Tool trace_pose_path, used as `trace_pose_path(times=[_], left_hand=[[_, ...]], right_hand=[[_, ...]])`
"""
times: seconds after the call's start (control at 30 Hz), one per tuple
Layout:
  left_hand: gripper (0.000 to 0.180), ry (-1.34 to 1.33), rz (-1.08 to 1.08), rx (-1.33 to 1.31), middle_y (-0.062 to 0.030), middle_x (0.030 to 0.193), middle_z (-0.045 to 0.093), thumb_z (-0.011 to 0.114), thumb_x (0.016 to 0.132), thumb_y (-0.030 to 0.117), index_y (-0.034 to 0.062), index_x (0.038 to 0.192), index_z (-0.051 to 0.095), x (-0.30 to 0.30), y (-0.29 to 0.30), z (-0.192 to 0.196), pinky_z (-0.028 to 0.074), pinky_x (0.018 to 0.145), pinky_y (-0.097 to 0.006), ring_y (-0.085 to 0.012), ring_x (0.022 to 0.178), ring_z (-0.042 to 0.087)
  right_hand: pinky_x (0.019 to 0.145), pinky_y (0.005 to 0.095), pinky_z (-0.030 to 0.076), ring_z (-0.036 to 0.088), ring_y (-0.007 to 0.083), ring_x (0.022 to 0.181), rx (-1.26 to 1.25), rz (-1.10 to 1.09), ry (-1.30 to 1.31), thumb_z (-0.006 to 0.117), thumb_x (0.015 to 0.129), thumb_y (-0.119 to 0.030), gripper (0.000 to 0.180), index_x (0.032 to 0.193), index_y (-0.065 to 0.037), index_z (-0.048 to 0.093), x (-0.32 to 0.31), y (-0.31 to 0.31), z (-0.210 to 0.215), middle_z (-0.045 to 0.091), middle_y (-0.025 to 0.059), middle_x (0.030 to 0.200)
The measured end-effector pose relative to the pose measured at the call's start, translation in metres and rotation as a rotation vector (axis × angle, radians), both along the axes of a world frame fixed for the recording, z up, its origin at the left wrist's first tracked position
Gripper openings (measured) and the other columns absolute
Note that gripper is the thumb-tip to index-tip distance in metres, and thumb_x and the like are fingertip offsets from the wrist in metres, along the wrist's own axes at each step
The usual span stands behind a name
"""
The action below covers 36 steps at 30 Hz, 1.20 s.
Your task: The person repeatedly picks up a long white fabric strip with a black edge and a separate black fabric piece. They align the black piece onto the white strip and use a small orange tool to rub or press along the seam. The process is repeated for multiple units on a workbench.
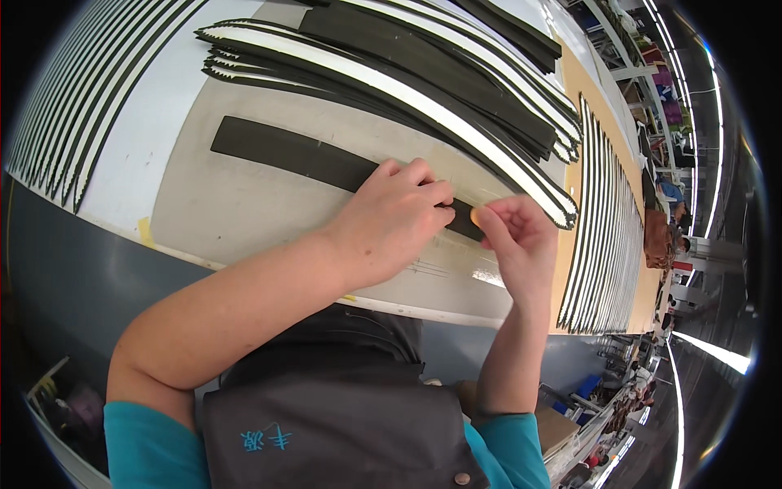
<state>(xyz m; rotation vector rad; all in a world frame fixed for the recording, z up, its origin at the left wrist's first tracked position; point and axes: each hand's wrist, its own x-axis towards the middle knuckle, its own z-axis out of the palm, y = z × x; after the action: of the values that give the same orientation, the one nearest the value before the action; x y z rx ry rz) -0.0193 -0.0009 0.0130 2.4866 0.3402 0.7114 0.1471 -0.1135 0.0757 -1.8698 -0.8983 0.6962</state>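
A flat dark strip (285, 155), like leather or sheet material, lies slantwise on the grey work mat (220, 200). My left hand (395, 216) rests over its middle, with curled fingers pressing the strip down and gripping its edge. At the strip's right end, my right hand (521, 240) is closed in a pinch, thumb against fingers. A small yellowish patch shows at the right thumb's tip; what it is I cannot make out. Between the two hands a short stretch of the strip stays visible.
Beyond the strip lies a pile of long black-and-white strips (391, 77) with jagged ends, with plain dark pieces (432, 65) on top. More striped strips lie in rows at the left (90, 98) and right (603, 236). The table's near edge (187, 259) borders my apron (326, 424).
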Motion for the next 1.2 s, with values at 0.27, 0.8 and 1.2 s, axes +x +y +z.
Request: trace_pose_path(times=[0.27, 0.8, 1.2], left_hand=[[0.028, -0.002, 0.003, 0.016, 0.0025, 0.115, 0.067, 0.066, 0.084, 0.007, 0.0101, 0.109, 0.078, 0.003, -0.001, -0.002, 0.046, 0.102, -0.041, -0.0219, 0.115, 0.056], [0.029, 0.006, 0.028, 0.024, 0.0019, 0.114, 0.067, 0.067, 0.081, 0.006, 0.0095, 0.108, 0.078, 0.003, -0.003, 0.001, 0.046, 0.100, -0.041, -0.0213, 0.114, 0.056], [0.028, -0.048, 0.025, -0.040, -0.0001, 0.116, 0.073, 0.071, 0.080, 0.007, 0.0076, 0.107, 0.079, 0.004, -0.001, -0.006, 0.048, 0.101, -0.040, -0.0229, 0.114, 0.061]], right_hand=[[0.059, 0.0211, 0.055, 0.064, 0.0061, 0.068, -0.055, -0.090, -0.026, 0.076, 0.091, -0.003, 0.011, 0.092, 0.005, 0.068, -0.001, 0.021, -0.022, 0.071, 0.0058, 0.082], [0.057, 0.0202, 0.052, 0.062, 0.0052, 0.062, 0.003, -0.146, -0.018, 0.077, 0.091, -0.003, 0.009, 0.088, 0.001, 0.069, -0.002, 0.020, -0.025, 0.070, 0.0031, 0.076], [0.058, 0.0175, 0.044, 0.059, 0.0012, 0.064, 0.091, -0.134, 0.029, 0.078, 0.090, -0.001, 0.006, 0.090, 0.001, 0.071, -0.021, -0.017, -0.033, 0.071, 0.0005, 0.077]])
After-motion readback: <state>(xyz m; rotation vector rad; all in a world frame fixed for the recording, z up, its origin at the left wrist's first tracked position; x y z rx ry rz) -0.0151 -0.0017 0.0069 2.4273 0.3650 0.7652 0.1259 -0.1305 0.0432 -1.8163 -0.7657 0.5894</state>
